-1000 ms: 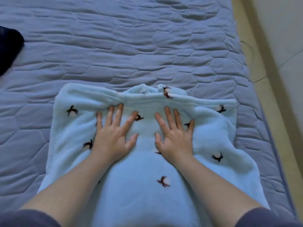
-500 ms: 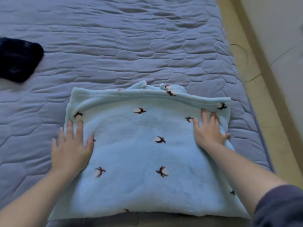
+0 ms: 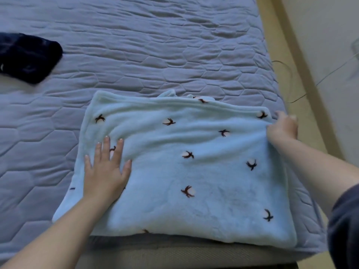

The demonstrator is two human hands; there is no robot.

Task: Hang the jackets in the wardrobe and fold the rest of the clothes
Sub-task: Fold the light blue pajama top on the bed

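The pale blue fleece (image 3: 204, 175) lies flat at the bed's (image 3: 155, 45) front edge, toward the right side. The left hand (image 3: 105, 171) presses on it, fingers spread; the right hand (image 3: 281, 129) pinches its right edge. Mid-fold, I'd say: next, carry that side across in 1 sweep. A dark garment (image 3: 27, 57) waits at the left edge.

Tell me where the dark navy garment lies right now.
In the head view, the dark navy garment lies at the far left on the quilted bed cover, apart from the light blue fleece.
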